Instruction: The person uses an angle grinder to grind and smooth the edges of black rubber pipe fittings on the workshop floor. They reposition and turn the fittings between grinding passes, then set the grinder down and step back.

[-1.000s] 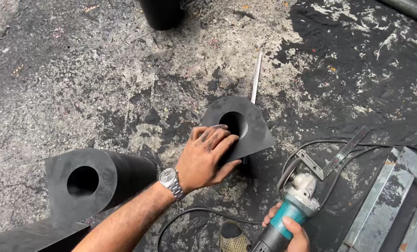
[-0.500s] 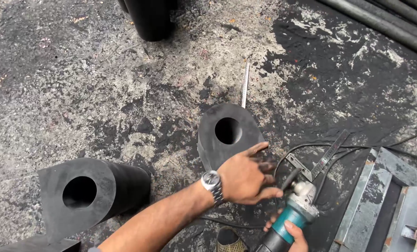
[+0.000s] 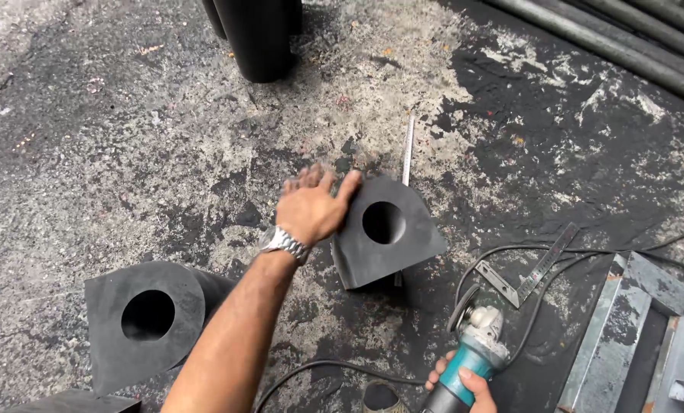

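A black rubber block (image 3: 388, 229) with a round hole and a rounded top stands on the stained concrete floor. My left hand (image 3: 311, 208), with a metal wristwatch, rests on its upper left edge, fingers spread and curled over it. Low in the view, my right hand (image 3: 464, 386) grips the teal body of an angle grinder (image 3: 473, 336); the grinder's disc guard points up toward the block. A longer black rubber block with a hole (image 3: 147, 317) lies at the lower left.
A thin metal strip (image 3: 408, 149) lies just behind the block. A steel try square (image 3: 533, 271) and the grinder's black cable (image 3: 510, 252) sit to the right. Grey metal frame pieces (image 3: 633, 336) are at the lower right, black tubes (image 3: 262, 38) at the top, pipes (image 3: 610, 46) top right.
My left hand moved from the block's right side near the grinder up to its upper left edge. The view shifted. The right hand kept its hold on the grinder.
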